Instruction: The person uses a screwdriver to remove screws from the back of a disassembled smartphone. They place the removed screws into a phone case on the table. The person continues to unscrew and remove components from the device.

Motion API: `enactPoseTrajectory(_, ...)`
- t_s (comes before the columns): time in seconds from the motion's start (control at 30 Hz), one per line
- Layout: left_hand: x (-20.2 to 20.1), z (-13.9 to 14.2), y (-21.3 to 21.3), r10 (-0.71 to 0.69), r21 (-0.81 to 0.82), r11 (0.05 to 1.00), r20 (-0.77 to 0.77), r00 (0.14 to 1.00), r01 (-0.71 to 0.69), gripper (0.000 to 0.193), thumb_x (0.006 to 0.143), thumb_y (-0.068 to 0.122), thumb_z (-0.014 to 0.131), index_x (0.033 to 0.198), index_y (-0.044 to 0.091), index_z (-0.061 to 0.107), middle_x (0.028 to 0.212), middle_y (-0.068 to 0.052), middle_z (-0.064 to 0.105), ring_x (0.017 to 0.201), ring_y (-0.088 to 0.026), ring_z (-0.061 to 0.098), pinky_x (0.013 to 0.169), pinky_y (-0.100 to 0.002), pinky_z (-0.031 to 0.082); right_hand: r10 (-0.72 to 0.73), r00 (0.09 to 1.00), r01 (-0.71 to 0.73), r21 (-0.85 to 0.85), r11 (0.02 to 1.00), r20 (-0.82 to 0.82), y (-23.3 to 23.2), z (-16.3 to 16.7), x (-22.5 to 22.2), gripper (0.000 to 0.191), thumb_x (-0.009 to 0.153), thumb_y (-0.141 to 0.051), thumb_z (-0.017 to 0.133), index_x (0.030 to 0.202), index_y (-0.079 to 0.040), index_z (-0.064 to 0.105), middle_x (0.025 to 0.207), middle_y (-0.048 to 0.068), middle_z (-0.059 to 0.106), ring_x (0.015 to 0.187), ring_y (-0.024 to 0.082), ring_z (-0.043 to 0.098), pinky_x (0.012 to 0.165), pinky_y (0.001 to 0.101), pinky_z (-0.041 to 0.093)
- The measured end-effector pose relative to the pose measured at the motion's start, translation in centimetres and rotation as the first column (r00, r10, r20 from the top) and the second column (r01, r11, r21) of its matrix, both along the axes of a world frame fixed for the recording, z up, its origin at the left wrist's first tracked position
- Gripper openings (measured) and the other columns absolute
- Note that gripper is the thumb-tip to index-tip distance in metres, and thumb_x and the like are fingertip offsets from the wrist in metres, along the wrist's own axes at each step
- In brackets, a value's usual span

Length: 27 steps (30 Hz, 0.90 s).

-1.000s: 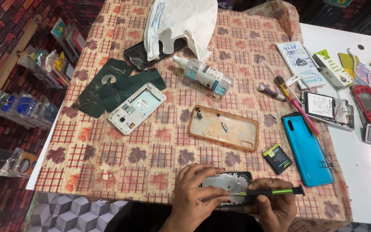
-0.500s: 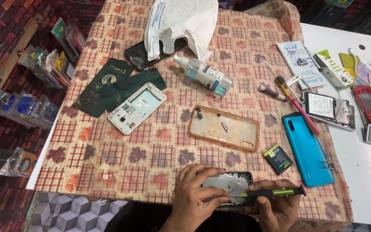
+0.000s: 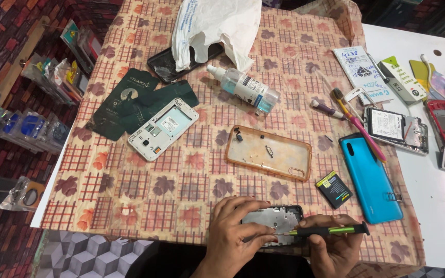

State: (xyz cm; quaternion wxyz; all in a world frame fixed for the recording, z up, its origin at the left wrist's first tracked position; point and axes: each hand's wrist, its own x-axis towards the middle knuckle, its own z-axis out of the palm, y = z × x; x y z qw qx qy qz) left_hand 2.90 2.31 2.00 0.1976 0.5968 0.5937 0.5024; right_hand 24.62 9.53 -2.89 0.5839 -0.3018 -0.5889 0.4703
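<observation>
A table (image 3: 439, 206) is carrying a checked leaf-print cloth (image 3: 145, 190). Lying on the cloth are a white plastic bag (image 3: 217, 25), a spray bottle (image 3: 243, 87), dark green cards (image 3: 130, 103), a white phone frame (image 3: 163, 128), a clear orange case (image 3: 269, 153), a small battery (image 3: 334, 189) and a blue phone (image 3: 369, 177).

The left hand (image 3: 235, 231) covered the near left part of the opened phone frame (image 3: 274, 219), and the right hand (image 3: 330, 249) hid its lower right corner. The screwdriver (image 3: 325, 231) tip was too small to make out where it met the frame. A white plastic bag (image 3: 215, 25) lay over one end of a dark phone (image 3: 163, 67). Both wrists ran off the bottom edge.
</observation>
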Motion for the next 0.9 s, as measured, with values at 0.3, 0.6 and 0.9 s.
enactPoseTrajectory(0.3, 0.1, -0.1, 0.0, 0.000, -0.005, 1.000, 0.011, 1.000, 0.000, 0.015, 0.074, 0.031, 0.091, 0.082, 0.020, 0.085, 0.118, 0.000, 0.075, 0.125, -0.023, 0.059, 0.108, -0.046, 0.038, 0.016, 1.000, -0.015, -0.063, 0.998, 0.023, 0.0, 0.3, 0.1, 0.051, 0.098, -0.005, 0.067, 0.140, -0.007, 0.039, 0.102, 0.027, 0.070, 0.099, 0.028, 0.073, 0.086, 0.0390, 0.064)
enactPoseTrajectory(0.6, 0.1, -0.1, 0.0, 0.002, -0.008, 1.000, 0.001, 1.000, -0.002, 0.015, 0.075, 0.031, 0.090, 0.082, 0.019, 0.085, 0.118, 0.000, 0.075, 0.125, -0.024, 0.059, 0.109, -0.046, 0.038, -0.066, 0.990, 0.077, -0.087, 0.993, 0.125, -0.3, 0.8, -0.4, 0.064, 0.094, -0.006, 0.067, 0.146, -0.007, 0.030, 0.097, 0.026, 0.071, 0.091, 0.028, 0.075, 0.076, 0.0380, 0.066)
enactPoseTrajectory(0.9, 0.2, -0.3, 0.0, -0.003, -0.025, 1.000, -0.010, 1.000, 0.003, 0.015, 0.076, 0.030, 0.089, 0.085, 0.019, 0.085, 0.119, 0.001, 0.075, 0.126, -0.024, 0.058, 0.110, -0.047, 0.037, -0.083, 0.977, 0.063, 0.107, 0.992, 0.197, -0.7, 1.0, -0.5, 0.101, 0.091, -0.003, 0.068, 0.167, -0.008, 0.002, 0.094, 0.024, 0.073, 0.086, 0.026, 0.075, 0.088, 0.0377, 0.061)
